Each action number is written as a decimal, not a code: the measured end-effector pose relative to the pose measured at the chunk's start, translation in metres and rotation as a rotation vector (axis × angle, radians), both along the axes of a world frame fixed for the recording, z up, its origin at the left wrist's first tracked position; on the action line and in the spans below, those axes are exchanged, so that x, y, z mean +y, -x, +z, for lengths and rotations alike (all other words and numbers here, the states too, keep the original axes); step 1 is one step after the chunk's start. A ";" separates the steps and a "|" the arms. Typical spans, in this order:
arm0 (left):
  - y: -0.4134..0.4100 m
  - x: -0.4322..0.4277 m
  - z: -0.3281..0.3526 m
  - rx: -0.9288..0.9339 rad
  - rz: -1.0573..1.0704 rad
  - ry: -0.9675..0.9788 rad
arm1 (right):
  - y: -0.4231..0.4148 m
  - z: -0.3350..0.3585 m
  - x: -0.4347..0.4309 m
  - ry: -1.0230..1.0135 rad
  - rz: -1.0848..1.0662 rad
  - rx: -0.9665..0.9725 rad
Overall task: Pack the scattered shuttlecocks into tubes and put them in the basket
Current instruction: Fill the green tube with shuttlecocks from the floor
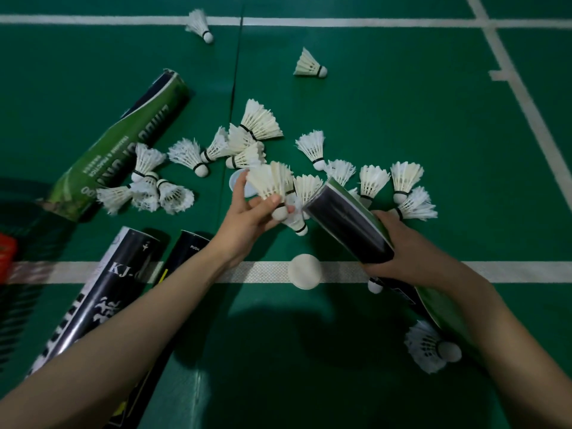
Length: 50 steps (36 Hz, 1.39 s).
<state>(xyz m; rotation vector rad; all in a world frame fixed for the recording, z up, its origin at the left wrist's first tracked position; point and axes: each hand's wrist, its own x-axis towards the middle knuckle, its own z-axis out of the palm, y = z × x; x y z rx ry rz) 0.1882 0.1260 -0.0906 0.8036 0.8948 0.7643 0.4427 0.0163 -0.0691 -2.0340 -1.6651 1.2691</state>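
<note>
Floor (495, 181) lies open rightward (past the gripped tube (349, 224)).

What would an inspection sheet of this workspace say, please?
Surface: green court floor with white lines.
Job's things: loose shuttlecocks scattered ahead; green tube and two black tubes lying at the left.
Clutter: white cap on the near line.
Grippers: left hand pinches a shuttlecock; right hand grips a dark tube, open end toward the pile.
Cables: nothing seen.
Surroundings: blurred red object at the left edge; cannot tell what it is.
</note>
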 end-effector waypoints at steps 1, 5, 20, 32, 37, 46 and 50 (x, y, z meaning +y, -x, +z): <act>-0.002 0.000 0.001 0.011 -0.034 -0.024 | 0.000 0.001 0.000 0.007 0.008 0.008; -0.007 -0.001 0.008 0.081 -0.034 -0.062 | -0.003 0.005 -0.001 -0.008 0.014 0.022; -0.022 -0.003 0.014 0.188 -0.101 -0.112 | 0.012 0.018 0.002 -0.015 0.089 0.061; -0.019 -0.017 0.023 0.316 -0.387 -0.450 | 0.013 0.025 0.006 -0.066 0.104 0.029; -0.011 -0.010 0.015 0.413 -0.080 -0.378 | 0.007 0.023 0.004 -0.081 0.061 0.019; 0.025 -0.026 -0.034 1.116 -0.549 -0.522 | -0.002 0.012 0.001 -0.015 0.058 -0.031; 0.033 -0.029 -0.047 1.331 -0.675 -0.753 | 0.001 0.011 0.000 0.010 0.068 -0.054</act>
